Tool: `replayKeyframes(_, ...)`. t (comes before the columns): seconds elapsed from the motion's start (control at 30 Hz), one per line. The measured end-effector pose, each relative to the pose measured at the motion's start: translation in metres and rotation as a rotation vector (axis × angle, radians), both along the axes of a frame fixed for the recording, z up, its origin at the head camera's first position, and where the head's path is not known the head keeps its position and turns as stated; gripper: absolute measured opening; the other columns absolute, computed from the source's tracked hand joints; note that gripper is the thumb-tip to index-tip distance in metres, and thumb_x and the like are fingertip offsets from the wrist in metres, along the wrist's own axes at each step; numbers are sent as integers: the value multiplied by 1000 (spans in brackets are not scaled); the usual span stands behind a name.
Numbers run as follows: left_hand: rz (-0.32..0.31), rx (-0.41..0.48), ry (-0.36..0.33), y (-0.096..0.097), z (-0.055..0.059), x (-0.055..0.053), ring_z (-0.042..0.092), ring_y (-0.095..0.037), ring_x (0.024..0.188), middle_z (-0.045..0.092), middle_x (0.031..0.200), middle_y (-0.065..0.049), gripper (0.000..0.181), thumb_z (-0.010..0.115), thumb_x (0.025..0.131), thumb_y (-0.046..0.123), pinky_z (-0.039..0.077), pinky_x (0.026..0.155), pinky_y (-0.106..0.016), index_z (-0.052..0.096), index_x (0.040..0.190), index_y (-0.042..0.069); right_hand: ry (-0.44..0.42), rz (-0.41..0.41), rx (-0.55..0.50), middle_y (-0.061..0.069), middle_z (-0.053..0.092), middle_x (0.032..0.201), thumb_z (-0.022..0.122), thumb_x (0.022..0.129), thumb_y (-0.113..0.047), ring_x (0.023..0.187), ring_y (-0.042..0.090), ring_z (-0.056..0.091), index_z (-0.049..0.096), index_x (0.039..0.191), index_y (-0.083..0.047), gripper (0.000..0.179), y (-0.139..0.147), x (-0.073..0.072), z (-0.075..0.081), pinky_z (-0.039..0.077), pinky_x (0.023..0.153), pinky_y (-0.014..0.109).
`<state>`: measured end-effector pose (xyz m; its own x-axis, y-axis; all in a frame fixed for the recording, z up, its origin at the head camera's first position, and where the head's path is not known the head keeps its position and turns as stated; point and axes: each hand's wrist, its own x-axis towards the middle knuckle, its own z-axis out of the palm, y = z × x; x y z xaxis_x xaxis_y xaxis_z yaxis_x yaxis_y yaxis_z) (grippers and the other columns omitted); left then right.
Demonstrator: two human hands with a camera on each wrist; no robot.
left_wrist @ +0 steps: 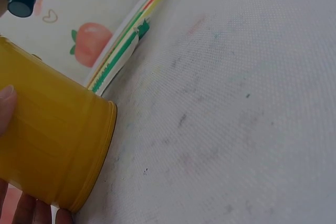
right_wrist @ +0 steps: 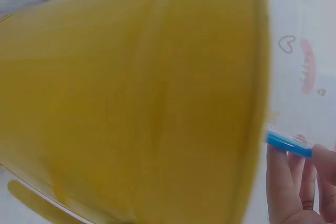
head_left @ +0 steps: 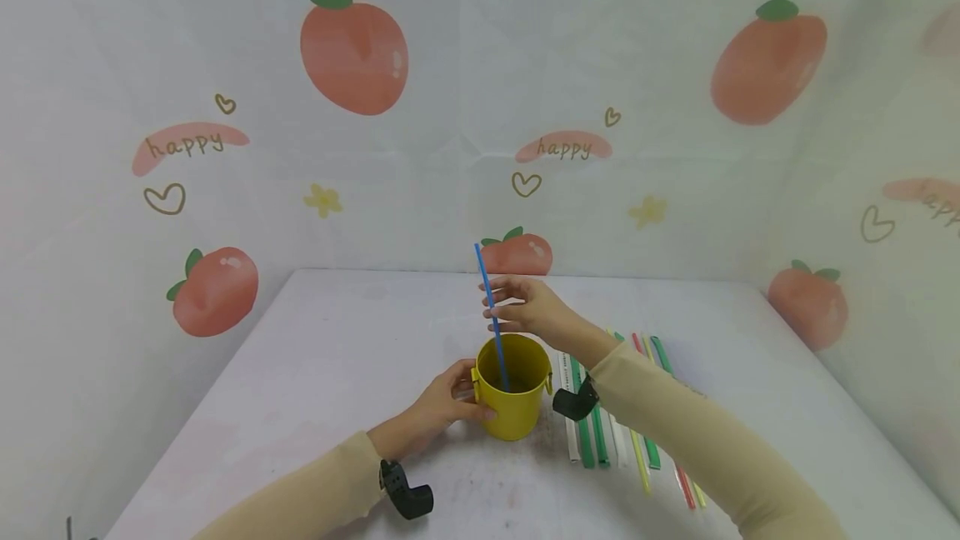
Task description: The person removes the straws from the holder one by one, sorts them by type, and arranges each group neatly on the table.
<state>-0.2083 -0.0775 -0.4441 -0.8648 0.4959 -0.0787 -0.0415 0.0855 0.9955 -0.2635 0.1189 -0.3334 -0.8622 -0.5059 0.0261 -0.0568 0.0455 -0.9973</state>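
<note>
A small yellow bucket [head_left: 510, 415] with side handles stands upright on the table. My left hand [head_left: 442, 400] holds its left side, the thumb [left_wrist: 5, 109] on the wall and the other fingers lower down in the left wrist view. Above the rim, my right hand [head_left: 536, 311] pinches a long blue straw [head_left: 485, 277]. The straw's lower end is inside the bucket, and it leans a little to the left. In the right wrist view the bucket wall [right_wrist: 136, 98] covers most of the picture. Beyond its rim the thumb and fingers [right_wrist: 283, 187] grip the blue straw [right_wrist: 289, 144].
Right of the bucket, several long thin sticks or straws in green, white, yellow and red lie side by side, among them a green one [head_left: 602, 438] and a yellow one [head_left: 640, 461]. My right forearm passes over them. A printed cloth [head_left: 465, 48] hangs behind the white table [head_left: 360, 340].
</note>
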Motion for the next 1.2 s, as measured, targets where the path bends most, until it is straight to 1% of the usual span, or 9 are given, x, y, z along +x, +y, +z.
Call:
replayKeyframes(0.2, 5, -12, -1, 0, 0, 0, 44, -29, 124, 50, 131, -7, 66, 75, 77, 17, 31, 103, -53, 41, 133, 11, 23, -14, -10, 26, 48, 115, 55, 90, 2, 107, 40, 54, 46, 127, 5, 39, 3, 2, 6, 52, 83, 41)
replayKeyframes(0.3, 7, -19, -2, 0, 0, 0, 44, -30, 124, 50, 130, -7, 66, 75, 77, 17, 31, 103, -53, 41, 133, 10, 28, -18, 8, 28, 47, 117, 55, 90, 1, 107, 37, 56, 45, 127, 5, 38, 6, 3, 10, 51, 84, 41)
replayKeyframes(0.43, 7, -24, -5, 1, 1, 0, 43, -30, 124, 49, 131, -7, 66, 76, 77, 18, 31, 103, -54, 41, 133, 11, 47, -23, 22, 25, 49, 118, 55, 90, 0, 104, 30, 59, 44, 127, 4, 39, 11, 5, 17, 51, 86, 39)
replayKeyframes(0.57, 3, -14, -7, 0, 2, 1, 43, -29, 124, 48, 133, -7, 67, 76, 77, 17, 31, 104, -52, 41, 134, 11, 48, -32, -4, 25, 49, 119, 55, 90, 1, 107, 33, 56, 45, 124, 4, 36, 16, 4, 23, 50, 86, 39)
replayKeyframes(0.67, 1, -12, -4, 0, 3, 2, 43, -29, 124, 48, 133, -7, 67, 76, 77, 16, 31, 104, -52, 41, 134, 11, 44, -41, -36, 27, 45, 120, 54, 90, 3, 107, 34, 55, 46, 122, 3, 33, 20, 4, 28, 50, 87, 39)
replayKeyframes(0.73, 1, -14, 0, 0, 3, 1, 43, -29, 124, 48, 133, -7, 67, 75, 77, 16, 31, 104, -53, 41, 134, 11, 42, -51, -60, 26, 46, 117, 55, 89, 4, 105, 32, 56, 46, 122, 3, 34, 22, 4, 32, 50, 86, 40)
replayKeyframes(0.9, 11, -22, 3, 0, 2, 1, 43, -28, 123, 49, 131, -6, 67, 76, 76, 17, 31, 104, -53, 41, 133, 12, 41, -72, -170, 15, 50, 108, 53, 89, 8, 95, 22, 60, 46, 123, 1, 36, 30, 5, 43, 49, 87, 44)
replayKeyframes(1.0, 19, -30, 2, 0, 1, 0, 43, -29, 123, 49, 130, -6, 68, 77, 75, 18, 31, 104, -53, 42, 133, 12, 62, -76, -228, 11, 51, 106, 52, 88, 10, 92, 21, 61, 49, 121, -3, 36, 37, 6, 51, 49, 87, 43)
replayKeyframes(1.2, 8, -25, 1, 0, -2, -1, 43, -28, 123, 49, 131, -6, 69, 77, 75, 20, 31, 104, -52, 42, 133, 13, 126, -89, -325, 8, 55, 104, 50, 89, 11, 95, 20, 62, 55, 115, -9, 33, 55, 8, 67, 50, 87, 39)
